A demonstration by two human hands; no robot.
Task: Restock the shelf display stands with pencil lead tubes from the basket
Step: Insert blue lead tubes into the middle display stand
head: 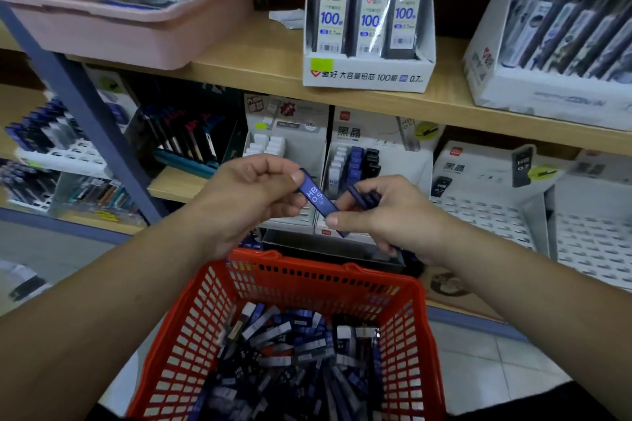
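A blue tube [316, 196] is pinched in the fingers of the left hand [253, 195], and several more are gripped in the right hand [386, 215], above the heaped basket [205, 311]. The far stand [407, 164] is only partly filled, so much is judged left.

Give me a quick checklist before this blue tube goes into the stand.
1. Tube held securely: left hand pinches the upper end of the blue tube, and the right hand's thumb is on its lower end. Ok.
2. Grade match: the tube reads HB 0.5, and the display stand behind it is also marked HB 0.5. Ok.
3. Free slot in the stand's blue row: the hands cover it. Cannot tell.
4. Right hand free to help: its grip already holds spare tubes. Not ok.
5. Stock left: the red basket holds many tubes. Ok.
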